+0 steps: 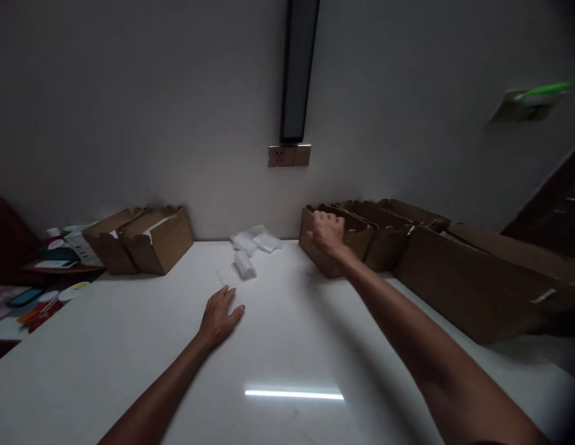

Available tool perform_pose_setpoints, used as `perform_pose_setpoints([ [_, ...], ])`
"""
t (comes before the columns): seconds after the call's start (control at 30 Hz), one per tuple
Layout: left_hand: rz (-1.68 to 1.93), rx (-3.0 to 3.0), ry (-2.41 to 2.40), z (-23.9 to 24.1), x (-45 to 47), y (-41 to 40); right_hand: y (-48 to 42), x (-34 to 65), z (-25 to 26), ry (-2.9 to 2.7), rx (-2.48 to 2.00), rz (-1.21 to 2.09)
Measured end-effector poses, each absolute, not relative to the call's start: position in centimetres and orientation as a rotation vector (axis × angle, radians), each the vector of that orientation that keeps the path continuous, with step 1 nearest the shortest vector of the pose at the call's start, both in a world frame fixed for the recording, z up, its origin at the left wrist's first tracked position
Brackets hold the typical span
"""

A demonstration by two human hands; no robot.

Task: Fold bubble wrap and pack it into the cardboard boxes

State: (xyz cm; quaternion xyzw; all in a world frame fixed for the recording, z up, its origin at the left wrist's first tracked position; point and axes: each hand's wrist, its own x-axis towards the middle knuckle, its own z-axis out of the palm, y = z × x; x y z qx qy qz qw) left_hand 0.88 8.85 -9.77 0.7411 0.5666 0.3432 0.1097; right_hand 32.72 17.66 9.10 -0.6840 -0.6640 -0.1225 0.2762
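My left hand (219, 316) lies palm down on the white table (278, 334), thumb spread away from the fingers, holding nothing. Just beyond its fingertips is a piece of clear bubble wrap (228, 275), beside a small wrapped roll (244, 265). My right hand (328, 232) reaches over the near rim of a cardboard box (356, 243) at the back right. Its fingers bend down and the tips are hidden, so whether it grips anything does not show. What lies inside that box is out of sight.
Clear plastic packets (257, 240) lie by the wall. More cardboard boxes stand to the right, including a long box (458, 284). Two boxes (160, 244) stand at the left. A socket plate (289, 156) is on the wall. Assorted items, including a phone (25, 298), sit beyond the left edge.
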Motion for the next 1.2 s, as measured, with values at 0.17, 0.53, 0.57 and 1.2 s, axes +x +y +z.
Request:
perform_pose_setpoints([
  [0.17,1.115,2.106,1.662,-9.7,0.9,9.2,16.3,36.3,11.0,-1.925,-1.89,-0.305],
  [0.53,1.219,1.807,1.55,-7.8,0.0,6.6,-2.4,34.6,9.0,-2.282,-1.205,-0.193],
  [0.57,1.197,1.798,1.522,-7.8,-0.1,5.3,-4.5,34.3,8.8,-2.237,-1.138,-0.172],
  [1.2,1.094,1.698,0.977,-5.6,5.3,-0.2,-5.0,38.0,-6.9,-1.646,-1.742,0.639],
])
